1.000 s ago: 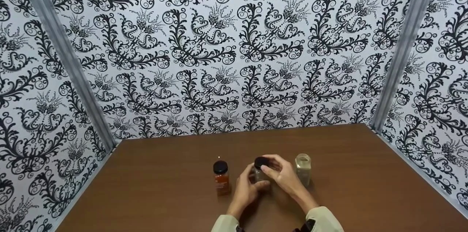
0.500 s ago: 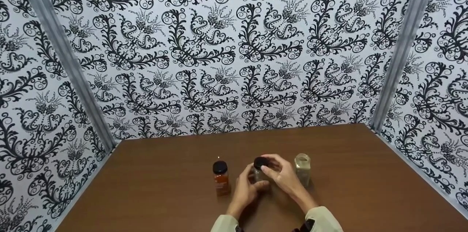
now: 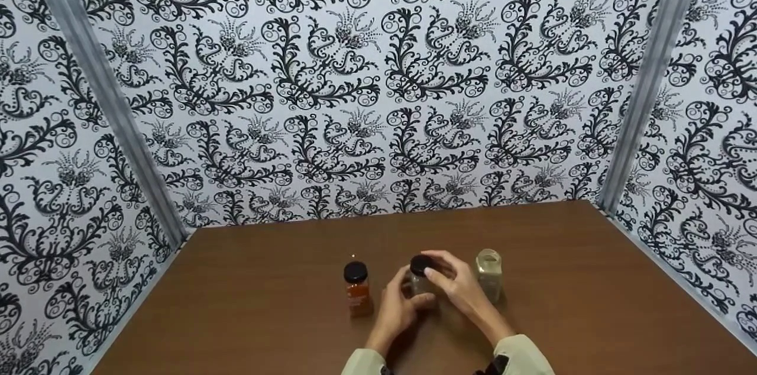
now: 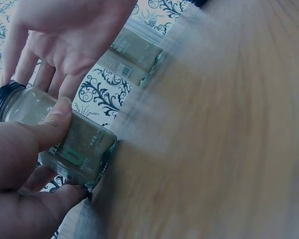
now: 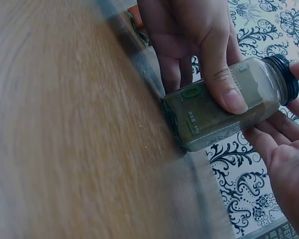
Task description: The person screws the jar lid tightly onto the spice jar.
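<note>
A clear spice jar (image 5: 217,107) with greenish-brown powder and a black screw lid (image 3: 421,264) stands upright on the brown table (image 3: 284,327). My left hand (image 3: 397,307) grips its body, thumb laid across the front and fingers round the far side. With thumb and fingertips my right hand (image 3: 464,286) pinches the black lid, which sits on the jar's neck. In the left wrist view the jar's base (image 4: 102,167) is down at the table surface.
A black-lidded jar of orange-red spice (image 3: 358,298) stands left of my left hand. Beside my right wrist is a lidless glass jar (image 3: 489,271) with pale contents. Patterned walls (image 3: 355,97) enclose the table at the back and sides.
</note>
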{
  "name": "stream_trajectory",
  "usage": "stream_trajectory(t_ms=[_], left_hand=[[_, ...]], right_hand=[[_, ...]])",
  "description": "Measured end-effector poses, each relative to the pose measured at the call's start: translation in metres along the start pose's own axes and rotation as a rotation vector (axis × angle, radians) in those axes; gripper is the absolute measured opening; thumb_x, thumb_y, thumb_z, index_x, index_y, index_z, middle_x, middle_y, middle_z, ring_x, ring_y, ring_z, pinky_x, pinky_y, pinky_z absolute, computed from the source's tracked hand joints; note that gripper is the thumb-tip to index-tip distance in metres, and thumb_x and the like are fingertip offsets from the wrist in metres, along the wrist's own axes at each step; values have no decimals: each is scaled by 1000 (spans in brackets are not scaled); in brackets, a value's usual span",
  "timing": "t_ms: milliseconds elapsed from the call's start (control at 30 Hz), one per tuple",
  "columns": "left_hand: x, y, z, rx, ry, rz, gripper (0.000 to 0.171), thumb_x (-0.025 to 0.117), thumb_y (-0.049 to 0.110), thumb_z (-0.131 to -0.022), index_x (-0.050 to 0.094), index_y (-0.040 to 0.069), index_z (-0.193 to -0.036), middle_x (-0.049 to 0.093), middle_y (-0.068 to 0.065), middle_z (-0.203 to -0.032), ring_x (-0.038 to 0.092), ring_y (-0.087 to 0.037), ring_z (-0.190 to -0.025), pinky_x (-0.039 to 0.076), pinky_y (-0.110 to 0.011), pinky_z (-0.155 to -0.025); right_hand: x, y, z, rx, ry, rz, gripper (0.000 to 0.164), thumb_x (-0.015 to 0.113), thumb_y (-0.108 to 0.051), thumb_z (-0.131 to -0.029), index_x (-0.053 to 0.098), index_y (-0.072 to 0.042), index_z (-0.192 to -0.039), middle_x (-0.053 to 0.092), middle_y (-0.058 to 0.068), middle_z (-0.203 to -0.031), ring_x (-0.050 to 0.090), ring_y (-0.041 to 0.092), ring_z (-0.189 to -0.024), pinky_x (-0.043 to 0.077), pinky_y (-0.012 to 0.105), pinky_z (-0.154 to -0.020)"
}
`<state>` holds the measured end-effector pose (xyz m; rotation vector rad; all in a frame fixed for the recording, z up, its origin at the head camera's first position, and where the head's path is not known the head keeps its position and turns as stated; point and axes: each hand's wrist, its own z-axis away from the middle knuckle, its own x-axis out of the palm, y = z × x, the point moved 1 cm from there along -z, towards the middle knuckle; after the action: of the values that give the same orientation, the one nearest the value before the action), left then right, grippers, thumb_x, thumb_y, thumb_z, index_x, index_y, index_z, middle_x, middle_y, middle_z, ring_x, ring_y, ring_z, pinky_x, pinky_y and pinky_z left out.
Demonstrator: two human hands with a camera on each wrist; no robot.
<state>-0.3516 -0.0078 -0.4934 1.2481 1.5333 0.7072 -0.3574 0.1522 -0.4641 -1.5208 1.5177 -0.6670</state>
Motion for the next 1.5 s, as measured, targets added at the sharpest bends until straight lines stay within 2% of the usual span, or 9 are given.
stream_trajectory(t_ms=[267,433,667,800,900,1033,1167,1333,1500], left_hand=[[0,0,-1,-4,22,-20,61,85,22,-78,60,16,-134,70,-14,-123,67,-29,-110,55,-45,-91],[1,-1,-1,-6,25,-18,62,85,22,-77,60,15,-133,70,-15,-124,67,-31,-112,55,-48,-93],[1,0,-1,-5,28,-23,61,86,22,-77,61,17,-133,71,-15,-122,67,-30,-110,55,-46,-92],[0,0,-1,13,16,-23,59,84,24,-79,60,16,-133,71,-13,-122,67,-31,-112,56,-46,-93],[-1,1,0,32,5,-24,58,83,25,-81,60,15,-133,70,-12,-124,67,-32,-115,55,-47,-95],[-2,0,0,41,-3,-29,57,82,27,-82,60,16,-133,70,-12,-124,66,-33,-115,55,-47,-94],[-1,-1,1,41,2,-29,56,82,27,-81,61,16,-132,70,-12,-124,67,-31,-114,56,-45,-93],[0,1,0,48,1,-15,55,82,26,-82,61,14,-132,70,-13,-125,67,-32,-115,56,-45,-94],[0,1,0,37,6,-22,54,82,25,-82,61,14,-131,70,-13,-125,66,-33,-115,56,-47,-95]], right_hand=[[0,1,-1,47,25,-7,37,68,-9,-93,59,4,-128,67,25,-123,66,8,-110,51,19,-96],[0,-1,1,24,18,11,40,65,-8,-95,58,5,-132,66,26,-126,65,12,-114,49,18,-98],[1,-1,0,31,25,0,35,67,-7,-93,60,4,-125,68,26,-121,67,8,-108,51,19,-95],[1,-1,-1,56,27,14,38,69,-11,-93,60,1,-128,68,23,-123,67,14,-112,51,20,-97],[0,-1,0,37,26,32,40,66,-12,-95,58,1,-133,67,22,-126,66,18,-116,49,19,-98],[1,-1,1,2,25,35,38,64,-9,-96,60,3,-131,66,24,-126,66,14,-114,49,18,-98],[1,0,1,23,31,20,34,67,-9,-94,62,2,-125,68,24,-121,67,11,-109,51,19,-97],[1,0,1,67,41,24,39,68,-13,-94,60,-2,-130,67,20,-125,66,21,-115,50,20,-98],[1,-1,1,58,30,26,40,65,-12,-95,60,-2,-133,66,21,-129,64,29,-119,49,20,-100]])
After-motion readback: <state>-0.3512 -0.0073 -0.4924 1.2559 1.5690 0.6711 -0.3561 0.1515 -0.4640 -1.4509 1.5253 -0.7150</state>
